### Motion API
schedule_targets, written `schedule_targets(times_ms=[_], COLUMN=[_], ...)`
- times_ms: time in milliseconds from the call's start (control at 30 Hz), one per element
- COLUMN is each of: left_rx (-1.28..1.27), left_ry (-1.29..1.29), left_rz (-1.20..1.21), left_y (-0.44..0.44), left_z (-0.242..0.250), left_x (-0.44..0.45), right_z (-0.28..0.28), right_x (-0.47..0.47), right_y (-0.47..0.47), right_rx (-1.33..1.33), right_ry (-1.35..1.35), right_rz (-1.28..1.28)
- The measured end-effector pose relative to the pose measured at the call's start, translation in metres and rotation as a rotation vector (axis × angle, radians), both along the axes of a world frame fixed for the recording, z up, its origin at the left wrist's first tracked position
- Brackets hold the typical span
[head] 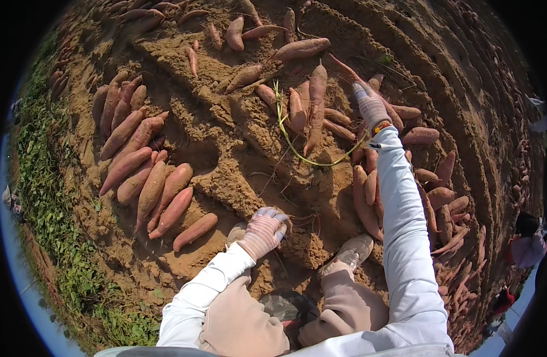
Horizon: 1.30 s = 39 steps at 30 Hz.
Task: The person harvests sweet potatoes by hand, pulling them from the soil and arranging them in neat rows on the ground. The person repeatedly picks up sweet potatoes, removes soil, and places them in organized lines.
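My left hand (263,231), in a striped glove, is low at the middle, near my shoe, with its fingers curled at a clod of soil and thin roots; whether it holds anything is hidden. Stretched out to the upper right, my gloved right hand (371,103) is on a long, thin-tailed sweet potato (389,110) at the edge of a pile; the grip is hard to see. Left of that hand lie several sweet potatoes, one long and upright in view (317,89), with a green vine stem (296,151) curving around them.
A large group of sweet potatoes (126,169) lies at the left. More are heaped beside and beyond my right arm (441,196) and scattered at the top (302,49). My shoe (356,251) stands on loose soil. Green vines (63,232) border the far left. People (525,245) are at the right rim.
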<state>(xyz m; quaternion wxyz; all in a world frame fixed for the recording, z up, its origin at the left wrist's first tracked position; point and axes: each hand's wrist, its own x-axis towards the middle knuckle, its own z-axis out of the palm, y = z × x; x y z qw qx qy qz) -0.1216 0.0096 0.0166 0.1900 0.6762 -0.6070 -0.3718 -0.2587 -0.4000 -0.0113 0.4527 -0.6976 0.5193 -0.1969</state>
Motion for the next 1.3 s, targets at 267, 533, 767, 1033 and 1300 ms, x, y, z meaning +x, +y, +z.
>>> schedule_targets(times_ms=[267, 533, 767, 1033, 1300], left_rx=[0.032, -0.059, 0.208, 0.157, 0.254], left_ry=[0.073, 0.075, 0.74, 1.715, 0.743], left_rz=[0.083, 0.238, 0.61, 0.676, 0.53], left_y=[0.001, -0.005, -0.037, -0.108, -0.098], left_z=[-0.008, 0.001, 0.022, 0.024, 0.004], left_x=[0.005, 0.009, 0.034, 0.027, 0.011], right_z=[-0.02, -0.007, 0.023, 0.069, 0.049], right_x=[0.007, 0.01, -0.026, 0.03, 0.04], right_y=[0.028, 0.034, 0.034, 0.171, 0.215], right_rx=[0.161, 0.215, 0.707, 1.047, 0.308], right_ry=[1.024, 0.614, -0.909, -0.975, -0.355], right_rz=[-0.332, -0.13, -0.241, 0.035, 0.174])
